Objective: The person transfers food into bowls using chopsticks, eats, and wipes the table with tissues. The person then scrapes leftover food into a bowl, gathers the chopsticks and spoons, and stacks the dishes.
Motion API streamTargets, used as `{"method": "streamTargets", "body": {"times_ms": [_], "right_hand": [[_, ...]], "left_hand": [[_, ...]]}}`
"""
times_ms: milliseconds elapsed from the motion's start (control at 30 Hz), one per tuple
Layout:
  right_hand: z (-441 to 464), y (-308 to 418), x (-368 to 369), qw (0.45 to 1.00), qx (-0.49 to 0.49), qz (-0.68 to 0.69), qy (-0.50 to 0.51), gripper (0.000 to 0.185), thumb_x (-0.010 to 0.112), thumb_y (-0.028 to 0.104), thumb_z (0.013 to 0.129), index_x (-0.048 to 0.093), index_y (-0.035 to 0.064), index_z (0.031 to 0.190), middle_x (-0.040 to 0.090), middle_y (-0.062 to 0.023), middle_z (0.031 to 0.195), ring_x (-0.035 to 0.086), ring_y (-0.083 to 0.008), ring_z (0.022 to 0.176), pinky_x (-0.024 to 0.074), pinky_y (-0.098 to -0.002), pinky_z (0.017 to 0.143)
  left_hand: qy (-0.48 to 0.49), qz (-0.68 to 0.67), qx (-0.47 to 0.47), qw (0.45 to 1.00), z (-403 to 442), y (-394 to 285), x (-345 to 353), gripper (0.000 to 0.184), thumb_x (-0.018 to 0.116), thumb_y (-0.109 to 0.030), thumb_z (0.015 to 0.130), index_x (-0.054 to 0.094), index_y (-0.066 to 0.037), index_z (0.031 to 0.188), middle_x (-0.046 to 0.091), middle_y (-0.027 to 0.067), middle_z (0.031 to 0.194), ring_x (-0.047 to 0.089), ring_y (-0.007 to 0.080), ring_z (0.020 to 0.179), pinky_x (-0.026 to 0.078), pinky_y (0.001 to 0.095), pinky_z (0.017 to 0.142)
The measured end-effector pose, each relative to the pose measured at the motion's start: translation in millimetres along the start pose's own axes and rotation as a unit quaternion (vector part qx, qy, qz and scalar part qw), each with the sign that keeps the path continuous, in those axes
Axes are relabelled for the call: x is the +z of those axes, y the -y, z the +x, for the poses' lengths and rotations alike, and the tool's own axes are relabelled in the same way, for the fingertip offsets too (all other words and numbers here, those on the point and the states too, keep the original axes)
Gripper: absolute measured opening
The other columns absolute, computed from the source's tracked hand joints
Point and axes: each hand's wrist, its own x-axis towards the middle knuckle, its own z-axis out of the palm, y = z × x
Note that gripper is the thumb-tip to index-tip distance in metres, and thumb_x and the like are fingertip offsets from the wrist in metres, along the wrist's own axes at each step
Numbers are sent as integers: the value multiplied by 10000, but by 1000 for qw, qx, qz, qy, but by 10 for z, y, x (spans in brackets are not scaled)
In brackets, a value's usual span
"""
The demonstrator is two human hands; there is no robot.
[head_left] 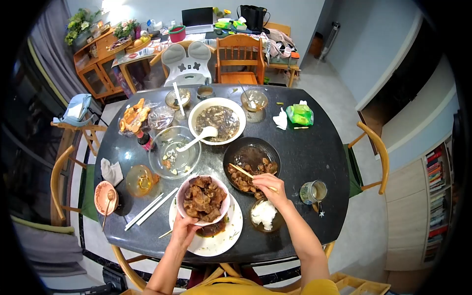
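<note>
My left hand [184, 231] holds a pale bowl [182, 210] heaped with brown meat pieces [204, 199], raised over a white plate [235, 231] with dark sauce on it. In my right hand [270, 186] is a pair of wooden chopsticks [242, 170], their tips at the meat in a black bowl [251, 143]. That bowl also holds brown sauce. Just below my right hand sits a bowl of white rice [264, 215].
Around these stand a soup bowl [242, 111], a glass bowl [154, 158] crossed by a white ladle [209, 132], white chopsticks [150, 212], a pink bowl [105, 197], an amber bowl [139, 181], a glass mug [313, 192] and a green tissue pack [300, 114].
</note>
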Motion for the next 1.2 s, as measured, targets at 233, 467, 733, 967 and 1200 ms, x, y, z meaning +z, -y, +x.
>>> {"method": "streamTargets", "body": {"times_ms": [233, 467, 733, 967, 1200], "right_hand": [[-38, 269, -337, 985, 79, 35, -152, 60, 612, 14, 773, 661, 44, 789, 640, -97, 880, 615, -165, 794, 540, -251, 691], [-478, 513, -1070, 855, 275, 244, -366, 260, 455, 238, 915, 515, 5, 817, 517, -65, 688, 563, -136, 530, 540, -262, 429], [-498, 167, -913, 846, 350, 307, -260, 318, 467, 268, 907, 559, -37, 897, 522, -72, 684, 568, -156, 515, 545, -287, 440], [-492, -226, -702, 819, 395, 310, -280, 291, 499, 269, 892, 533, -14, 838, 558, -106, 657, 583, -185, 501, 536, -302, 415], [-516, -250, -716, 800, 398, 292, -342, 277, 537, 256, 871, 523, -10, 793, 529, -105, 613, 558, -182, 460, 532, -308, 375]], "left_hand": [[8, -10, 0, 1000, 6, 11, 38, 653, 478, 75, 624, 317, 1, 1253, 452, 164, 1191, 521, 309, 1045, 529, 425, 789], [13, 3, -16, 1000, 22, 35, -46, 661, 467, 69, 624, 309, -5, 1262, 439, 173, 1206, 514, 325, 1050, 519, 452, 801], [38, 4, -2, 999, -8, 34, 77, 678, 472, 56, 616, 296, 1, 1268, 432, 177, 1212, 497, 335, 1073, 507, 479, 819], [19, 13, -14, 1000, -16, 52, 52, 677, 483, 49, 614, 300, 8, 1264, 443, 172, 1203, 514, 322, 1055, 521, 457, 804], [8, 10, -12, 1000, 2, 53, -24, 664, 485, 49, 614, 316, 10, 1254, 458, 164, 1186, 525, 309, 1043, 530, 432, 797]]}}
